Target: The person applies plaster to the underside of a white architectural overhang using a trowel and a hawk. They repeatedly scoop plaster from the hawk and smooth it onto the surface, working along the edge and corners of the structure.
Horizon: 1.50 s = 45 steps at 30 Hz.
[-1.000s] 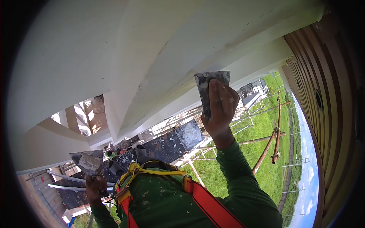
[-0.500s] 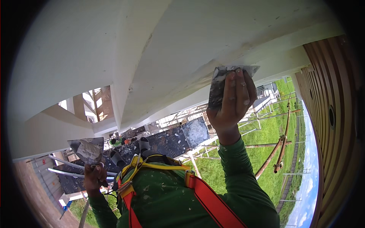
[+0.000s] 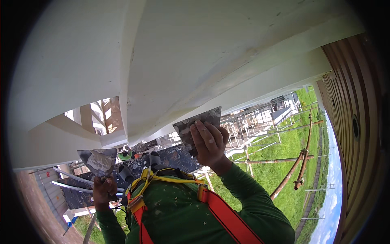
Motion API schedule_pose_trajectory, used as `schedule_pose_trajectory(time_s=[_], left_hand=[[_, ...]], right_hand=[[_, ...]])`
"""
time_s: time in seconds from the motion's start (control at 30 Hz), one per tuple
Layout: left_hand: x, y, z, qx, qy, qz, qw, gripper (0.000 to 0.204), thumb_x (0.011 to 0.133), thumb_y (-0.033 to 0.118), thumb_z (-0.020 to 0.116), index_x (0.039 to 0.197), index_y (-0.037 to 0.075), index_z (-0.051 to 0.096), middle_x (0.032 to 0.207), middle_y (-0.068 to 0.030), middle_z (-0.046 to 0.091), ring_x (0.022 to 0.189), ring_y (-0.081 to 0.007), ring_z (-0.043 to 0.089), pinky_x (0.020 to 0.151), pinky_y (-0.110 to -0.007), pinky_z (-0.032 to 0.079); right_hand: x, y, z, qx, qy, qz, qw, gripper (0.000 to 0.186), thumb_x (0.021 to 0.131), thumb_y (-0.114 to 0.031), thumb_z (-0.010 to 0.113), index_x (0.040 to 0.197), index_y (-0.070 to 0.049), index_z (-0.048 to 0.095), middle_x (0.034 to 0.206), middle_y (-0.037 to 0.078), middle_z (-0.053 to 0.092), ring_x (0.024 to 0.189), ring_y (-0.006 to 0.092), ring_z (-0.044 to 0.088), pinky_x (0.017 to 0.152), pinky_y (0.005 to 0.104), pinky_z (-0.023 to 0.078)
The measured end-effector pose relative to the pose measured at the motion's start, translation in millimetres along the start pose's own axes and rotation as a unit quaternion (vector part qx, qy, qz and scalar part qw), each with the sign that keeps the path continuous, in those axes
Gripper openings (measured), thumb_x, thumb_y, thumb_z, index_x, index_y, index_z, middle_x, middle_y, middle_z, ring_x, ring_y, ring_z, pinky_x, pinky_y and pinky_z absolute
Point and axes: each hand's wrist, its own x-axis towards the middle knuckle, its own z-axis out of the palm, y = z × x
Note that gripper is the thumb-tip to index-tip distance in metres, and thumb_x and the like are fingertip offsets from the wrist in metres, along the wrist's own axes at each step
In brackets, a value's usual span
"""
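My right hand grips a wide flat putty knife, its fingers spread over the back of the smeared metal blade. The blade's far edge lies close to the lower side of a pale wall beam; whether it touches, I cannot tell. Lower on the left, my left hand is closed round the handle of a second putty knife, whose blade carries a lump of whitish filler. A damp-looking streak runs along the beam's surface above my right hand.
I stand on a dark, paint-spattered platform high up. Red-and-yellow harness straps cross my green top. Rusty scaffold poles stick out at the right above grass. Brown ribbed cladding lines the far right. Below, another person in green shows.
My right hand has come down and to the left with its putty knife, away from the streaked part of the beam. My left hand has shifted slightly right and down.
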Motion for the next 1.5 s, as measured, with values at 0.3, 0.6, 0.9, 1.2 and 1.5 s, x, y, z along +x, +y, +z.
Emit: schedule_pose_trajectory(time_s=[0.3, 0.6, 0.9, 1.2, 1.5], left_hand=[[5, -6, -15, -0.015, -0.004, -0.024, 1.000, 0.023, 0.091, 0.016, 0.066, 0.106, 0.004, 0.053, 0.060, 0.0013, 0.042, 0.045, -0.0098, 0.041, 0.041, -0.026, 0.034], [3, -26, -43, 0.017, 0.003, -0.005, 1.000, 0.033, 0.095, 0.017, 0.061, 0.123, 0.003, 0.049, 0.058, 0.0016, 0.041, 0.042, -0.0095, 0.041, 0.038, -0.026, 0.038], [8, -26, -35, 0.010, 0.004, -0.009, 1.000, 0.034, 0.094, 0.015, 0.060, 0.122, 0.002, 0.049, 0.059, 0.0014, 0.042, 0.042, -0.0091, 0.042, 0.039, -0.025, 0.038], [7, -24, -33, 0.000, 0.014, 0.002, 1.000, 0.033, 0.090, 0.016, 0.065, 0.117, 0.001, 0.054, 0.058, 0.0013, 0.043, 0.043, -0.0099, 0.043, 0.039, -0.026, 0.038], [6, -30, -46, 0.031, 0.009, -0.013, 0.999, 0.038, 0.094, 0.010, 0.055, 0.130, 0.004, 0.047, 0.060, 0.0019, 0.041, 0.043, -0.0088, 0.040, 0.039, -0.025, 0.036]], right_hand=[[160, 76, -125, -0.241, 0.239, -0.069, 0.938, 0.039, 0.097, -0.004, 0.042, 0.131, 0.008, 0.057, 0.130, 0.022, 0.062, 0.119, 0.0381, 0.058, 0.101, 0.0479, 0.045], [172, 77, -90, -0.178, 0.202, -0.050, 0.962, 0.046, 0.087, -0.002, 0.050, 0.132, 0.006, 0.058, 0.134, 0.021, 0.058, 0.125, 0.0366, 0.053, 0.105, 0.0474, 0.042], [63, 36, -41, -0.091, 0.040, -0.063, 0.993, 0.044, 0.082, -0.009, 0.059, 0.125, -0.005, 0.066, 0.132, 0.011, 0.059, 0.115, 0.0337, 0.057, 0.084, 0.0454, 0.047], [201, 92, -157, -0.234, 0.256, -0.025, 0.938, 0.051, 0.087, -0.002, 0.047, 0.137, 0.006, 0.051, 0.137, 0.020, 0.056, 0.123, 0.0395, 0.052, 0.107, 0.0487, 0.039], [245, 88, -160, -0.220, 0.274, -0.067, 0.934, 0.057, 0.080, 0.007, 0.040, 0.135, 0.003, 0.053, 0.130, 0.022, 0.057, 0.120, 0.0380, 0.056, 0.099, 0.0467, 0.046]])
